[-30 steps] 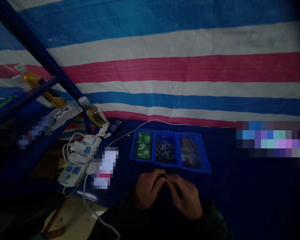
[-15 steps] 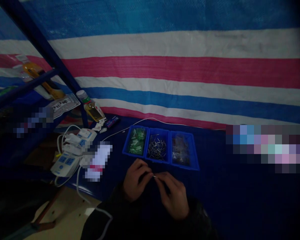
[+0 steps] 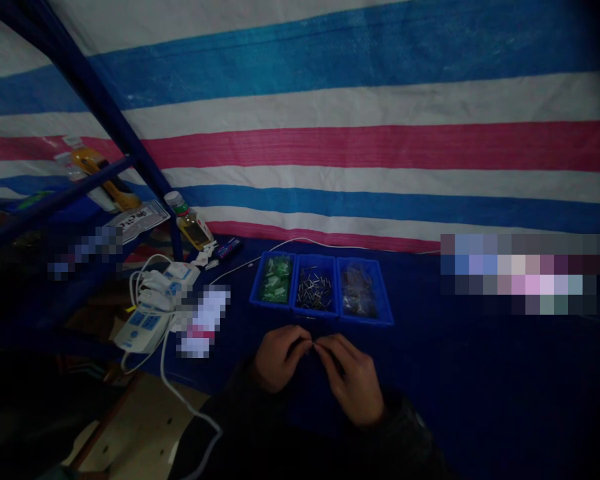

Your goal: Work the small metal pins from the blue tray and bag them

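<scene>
My left hand (image 3: 283,359) and right hand (image 3: 353,379) pinched narrow, fingertips nearly meeting, contents unclear, blue bins (image 3: 321,312) just beyond.

Print in front of me, but not one word I can read for certain.
Large dark characters run across the silvery packet (image 3: 143,221) over to my left, too dim and slanted for me to make out. The clear bottle (image 3: 195,230) of yellowish liquid wears a red-and-white label with its wording lost to me, and the small dark-blue box (image 3: 229,249) near it has lettering too tiny to read. On my white power strip (image 3: 136,335) I see blue panels with faint pale marks, no legible brand or number; pixelation hides whatever the blocked-out patches might show.
</scene>
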A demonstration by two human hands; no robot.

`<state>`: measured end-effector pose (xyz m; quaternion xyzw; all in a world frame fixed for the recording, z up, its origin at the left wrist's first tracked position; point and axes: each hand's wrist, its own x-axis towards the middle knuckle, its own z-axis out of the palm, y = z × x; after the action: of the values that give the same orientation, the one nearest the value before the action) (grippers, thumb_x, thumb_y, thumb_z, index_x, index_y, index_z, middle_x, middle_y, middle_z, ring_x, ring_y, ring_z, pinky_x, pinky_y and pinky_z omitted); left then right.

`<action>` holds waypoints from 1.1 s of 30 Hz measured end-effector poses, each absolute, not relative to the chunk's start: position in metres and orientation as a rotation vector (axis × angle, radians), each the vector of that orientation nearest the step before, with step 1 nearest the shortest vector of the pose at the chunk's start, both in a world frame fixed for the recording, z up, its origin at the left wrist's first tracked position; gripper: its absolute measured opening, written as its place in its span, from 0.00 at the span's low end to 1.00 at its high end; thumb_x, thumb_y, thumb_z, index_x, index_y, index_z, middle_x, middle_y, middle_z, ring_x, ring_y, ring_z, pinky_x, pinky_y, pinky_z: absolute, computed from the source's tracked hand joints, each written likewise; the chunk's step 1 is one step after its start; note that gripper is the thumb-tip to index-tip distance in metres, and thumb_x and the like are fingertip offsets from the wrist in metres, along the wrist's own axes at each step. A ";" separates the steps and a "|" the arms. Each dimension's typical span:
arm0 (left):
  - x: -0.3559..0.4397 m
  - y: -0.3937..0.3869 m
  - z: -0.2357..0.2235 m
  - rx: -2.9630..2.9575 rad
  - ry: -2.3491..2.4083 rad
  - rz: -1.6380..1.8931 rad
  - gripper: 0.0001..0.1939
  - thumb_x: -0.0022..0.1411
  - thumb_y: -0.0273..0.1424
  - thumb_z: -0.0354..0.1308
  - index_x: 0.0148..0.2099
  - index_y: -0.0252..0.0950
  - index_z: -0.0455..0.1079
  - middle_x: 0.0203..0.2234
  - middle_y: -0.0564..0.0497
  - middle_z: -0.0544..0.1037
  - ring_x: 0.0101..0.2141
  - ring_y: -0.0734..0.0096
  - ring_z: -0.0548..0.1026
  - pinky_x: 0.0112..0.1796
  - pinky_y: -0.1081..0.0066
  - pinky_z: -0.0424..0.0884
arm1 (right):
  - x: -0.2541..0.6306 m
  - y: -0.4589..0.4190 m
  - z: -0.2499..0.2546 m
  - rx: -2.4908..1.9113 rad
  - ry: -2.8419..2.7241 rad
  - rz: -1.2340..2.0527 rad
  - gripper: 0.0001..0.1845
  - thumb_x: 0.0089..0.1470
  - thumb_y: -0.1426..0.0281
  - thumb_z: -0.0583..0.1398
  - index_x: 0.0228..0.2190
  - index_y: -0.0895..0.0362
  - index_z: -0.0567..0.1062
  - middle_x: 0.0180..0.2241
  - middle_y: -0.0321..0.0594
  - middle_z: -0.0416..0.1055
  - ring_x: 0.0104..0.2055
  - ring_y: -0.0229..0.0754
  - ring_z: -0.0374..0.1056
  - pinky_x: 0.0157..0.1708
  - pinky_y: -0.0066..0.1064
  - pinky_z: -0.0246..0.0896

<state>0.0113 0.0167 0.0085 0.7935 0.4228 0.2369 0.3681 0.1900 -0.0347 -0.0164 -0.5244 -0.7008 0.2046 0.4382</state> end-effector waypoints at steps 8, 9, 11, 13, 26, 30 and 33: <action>0.013 0.018 0.007 2.022 1.124 0.568 0.13 0.72 0.35 0.50 0.37 0.36 0.71 0.29 0.50 0.78 0.33 0.69 0.75 0.38 0.72 0.68 | 0.188 -0.032 -0.019 -1.313 -1.743 0.527 0.13 0.68 0.69 0.52 0.42 0.53 0.78 0.38 0.41 0.78 0.38 0.41 0.77 0.42 0.32 0.73; 0.013 0.019 0.007 2.018 1.122 0.561 0.14 0.72 0.35 0.50 0.36 0.36 0.71 0.29 0.50 0.78 0.33 0.69 0.75 0.38 0.72 0.68 | 0.188 -0.031 -0.019 -1.314 -1.742 0.525 0.14 0.69 0.69 0.52 0.42 0.53 0.78 0.38 0.41 0.77 0.38 0.41 0.77 0.42 0.32 0.73; 0.013 0.019 0.008 2.012 1.113 0.561 0.15 0.73 0.35 0.49 0.36 0.36 0.71 0.29 0.50 0.78 0.33 0.69 0.75 0.38 0.71 0.68 | 0.188 -0.031 -0.018 -1.310 -1.742 0.532 0.14 0.69 0.69 0.52 0.41 0.53 0.77 0.38 0.41 0.77 0.38 0.41 0.77 0.42 0.31 0.73; 0.013 0.019 0.008 2.008 1.106 0.575 0.15 0.73 0.36 0.49 0.36 0.36 0.71 0.29 0.50 0.78 0.33 0.69 0.75 0.39 0.71 0.68 | 0.188 -0.031 -0.017 -1.310 -1.745 0.547 0.14 0.69 0.69 0.51 0.41 0.53 0.77 0.38 0.41 0.77 0.37 0.41 0.76 0.41 0.31 0.72; 0.012 0.018 0.010 2.001 1.121 0.632 0.13 0.72 0.35 0.51 0.36 0.36 0.71 0.28 0.51 0.78 0.32 0.70 0.76 0.38 0.72 0.68 | 0.189 -0.031 -0.016 -1.338 -1.669 0.571 0.10 0.68 0.71 0.52 0.39 0.53 0.74 0.38 0.41 0.75 0.39 0.41 0.75 0.41 0.32 0.71; 0.012 0.018 0.010 2.000 1.129 0.650 0.13 0.72 0.34 0.51 0.37 0.36 0.71 0.28 0.51 0.77 0.32 0.71 0.75 0.38 0.72 0.68 | 0.189 -0.031 -0.015 -1.354 -1.647 0.541 0.10 0.67 0.72 0.52 0.39 0.53 0.73 0.38 0.42 0.75 0.39 0.42 0.75 0.41 0.32 0.72; 0.012 0.017 0.011 1.991 1.133 0.668 0.12 0.72 0.34 0.51 0.37 0.36 0.71 0.28 0.52 0.77 0.32 0.71 0.75 0.39 0.72 0.67 | 0.189 -0.031 -0.014 -1.357 -1.634 0.508 0.10 0.67 0.72 0.52 0.39 0.53 0.74 0.38 0.42 0.75 0.39 0.42 0.75 0.40 0.32 0.72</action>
<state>0.0122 0.0172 0.0105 0.7757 0.4412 0.2604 0.3687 0.1893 -0.0308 -0.0145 -0.5513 -0.6640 0.2066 0.4609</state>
